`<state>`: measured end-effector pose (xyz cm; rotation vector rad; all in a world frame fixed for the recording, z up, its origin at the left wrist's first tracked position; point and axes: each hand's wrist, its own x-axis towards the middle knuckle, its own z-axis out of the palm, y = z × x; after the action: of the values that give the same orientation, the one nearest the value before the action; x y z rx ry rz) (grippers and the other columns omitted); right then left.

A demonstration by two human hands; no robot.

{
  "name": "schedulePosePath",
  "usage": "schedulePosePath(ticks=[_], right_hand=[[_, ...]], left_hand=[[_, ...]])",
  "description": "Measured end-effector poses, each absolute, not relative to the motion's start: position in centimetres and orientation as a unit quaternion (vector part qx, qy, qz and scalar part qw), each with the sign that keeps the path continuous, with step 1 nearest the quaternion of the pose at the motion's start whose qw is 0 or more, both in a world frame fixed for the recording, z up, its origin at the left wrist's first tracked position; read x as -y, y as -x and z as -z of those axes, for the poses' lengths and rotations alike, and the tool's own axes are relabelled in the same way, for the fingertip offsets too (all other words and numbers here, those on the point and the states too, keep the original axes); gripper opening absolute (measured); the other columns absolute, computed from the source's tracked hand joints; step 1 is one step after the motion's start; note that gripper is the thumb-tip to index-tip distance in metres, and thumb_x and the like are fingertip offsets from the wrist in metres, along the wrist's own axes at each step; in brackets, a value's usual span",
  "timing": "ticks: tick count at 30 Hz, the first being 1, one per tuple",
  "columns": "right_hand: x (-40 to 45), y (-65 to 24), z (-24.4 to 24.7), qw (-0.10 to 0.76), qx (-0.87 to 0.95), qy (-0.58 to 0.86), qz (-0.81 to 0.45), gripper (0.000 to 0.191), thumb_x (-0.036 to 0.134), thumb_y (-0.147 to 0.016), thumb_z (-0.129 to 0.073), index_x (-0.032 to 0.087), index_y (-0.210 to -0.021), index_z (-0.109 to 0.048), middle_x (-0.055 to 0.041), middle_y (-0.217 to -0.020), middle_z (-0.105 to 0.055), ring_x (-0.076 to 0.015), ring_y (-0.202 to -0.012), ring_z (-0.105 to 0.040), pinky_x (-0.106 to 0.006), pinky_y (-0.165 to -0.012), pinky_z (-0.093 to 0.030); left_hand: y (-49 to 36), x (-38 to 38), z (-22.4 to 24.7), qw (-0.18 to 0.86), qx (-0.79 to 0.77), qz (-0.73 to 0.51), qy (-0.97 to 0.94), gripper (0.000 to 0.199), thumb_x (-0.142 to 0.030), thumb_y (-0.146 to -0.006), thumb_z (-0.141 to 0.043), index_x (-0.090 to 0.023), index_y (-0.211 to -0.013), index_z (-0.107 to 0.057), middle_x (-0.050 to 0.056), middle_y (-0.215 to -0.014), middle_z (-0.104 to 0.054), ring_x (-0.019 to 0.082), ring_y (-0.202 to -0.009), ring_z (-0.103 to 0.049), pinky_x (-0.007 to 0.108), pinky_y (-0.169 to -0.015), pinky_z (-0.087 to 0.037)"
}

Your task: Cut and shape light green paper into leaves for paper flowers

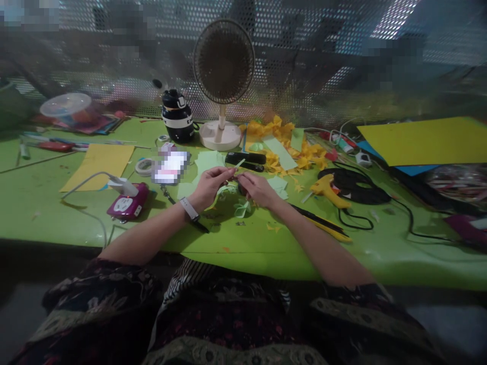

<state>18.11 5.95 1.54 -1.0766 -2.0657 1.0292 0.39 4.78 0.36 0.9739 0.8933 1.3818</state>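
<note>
My left hand (213, 186) is closed in a pinch on a thin strip of light green paper (241, 163), whose end sticks up past the fingertips. Close against it, my right hand (257, 189) is also closed, fingers bent inward. Something small and dark shows under its fingers, too hidden to name. Below the hands lies a light green paper piece (242, 209) with petal-like shapes. Light green sheets (208, 160) rest behind my left hand, and a black stapler (245, 158) lies just beyond both hands.
A fan (219, 136) and a dark flask (178, 119) stand at the back. Yellow paper flowers (279, 128) are heaped right of the fan. On the right lies a yellow glue gun (330, 190) with its cord. A phone (171, 167) and purple power adapter (129, 203) sit left.
</note>
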Motion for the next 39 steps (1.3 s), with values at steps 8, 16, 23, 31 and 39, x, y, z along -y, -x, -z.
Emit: schedulePosePath(ticks=[8, 16, 23, 31, 39], right_hand=[[-6.1, -17.7, -0.7, 0.37, 0.8, 0.389, -0.267, 0.029, 0.047, -0.091, -0.058, 0.018, -0.098, -0.062, -0.009, -0.093, -0.068, -0.0222, -0.084, -0.063, -0.036, -0.077, -0.049], [-6.7, -18.1, -0.5, 0.357, 0.787, 0.405, -0.299, 0.042, 0.055, -0.098, -0.045, 0.018, -0.1, -0.064, -0.0079, -0.089, -0.066, -0.0174, -0.067, -0.061, -0.031, -0.065, -0.049], [-6.8, -18.0, -0.4, 0.334, 0.796, 0.389, -0.322, 0.047, 0.059, -0.098, -0.042, 0.018, -0.091, -0.063, -0.0034, -0.078, -0.062, -0.0122, -0.053, -0.057, -0.03, -0.061, -0.05], [-6.2, -17.7, -0.1, 0.386, 0.8, 0.382, -0.257, 0.028, 0.045, -0.095, -0.056, 0.019, -0.107, -0.059, -0.0095, -0.095, -0.07, -0.0239, -0.085, -0.068, -0.037, -0.075, -0.054], [-6.6, -17.9, 0.0, 0.377, 0.798, 0.372, -0.287, 0.022, 0.043, -0.098, -0.049, 0.022, -0.099, -0.056, -0.0009, -0.079, -0.064, -0.0142, -0.056, -0.062, -0.029, -0.059, -0.05]], left_hand=[[-0.3, -5.1, -0.1, 0.53, -0.389, -0.632, -0.41, 0.027, -0.037, -0.064, -0.089, -0.018, -0.066, -0.069, -0.002, -0.065, -0.062, 0.007, -0.06, -0.051, 0.022, -0.057, -0.04], [-0.3, -5.0, -0.5, 0.53, -0.395, -0.625, -0.415, 0.021, -0.035, -0.067, -0.086, -0.019, -0.077, -0.076, 0.001, -0.072, -0.07, 0.009, -0.068, -0.06, 0.023, -0.063, -0.045], [-0.2, -5.1, -0.3, 0.543, -0.373, -0.624, -0.42, 0.025, -0.036, -0.066, -0.088, -0.019, -0.082, -0.078, 0.001, -0.075, -0.072, 0.009, -0.067, -0.061, 0.022, -0.062, -0.046], [-0.1, -5.4, 0.0, 0.502, -0.382, -0.649, -0.425, 0.027, -0.039, -0.062, -0.09, -0.018, -0.068, -0.075, -0.001, -0.063, -0.066, 0.007, -0.058, -0.057, 0.02, -0.055, -0.043], [-0.2, -5.3, 0.0, 0.519, -0.366, -0.647, -0.422, 0.026, -0.038, -0.066, -0.088, -0.017, -0.077, -0.077, 0.002, -0.071, -0.071, 0.009, -0.065, -0.062, 0.022, -0.062, -0.048]])
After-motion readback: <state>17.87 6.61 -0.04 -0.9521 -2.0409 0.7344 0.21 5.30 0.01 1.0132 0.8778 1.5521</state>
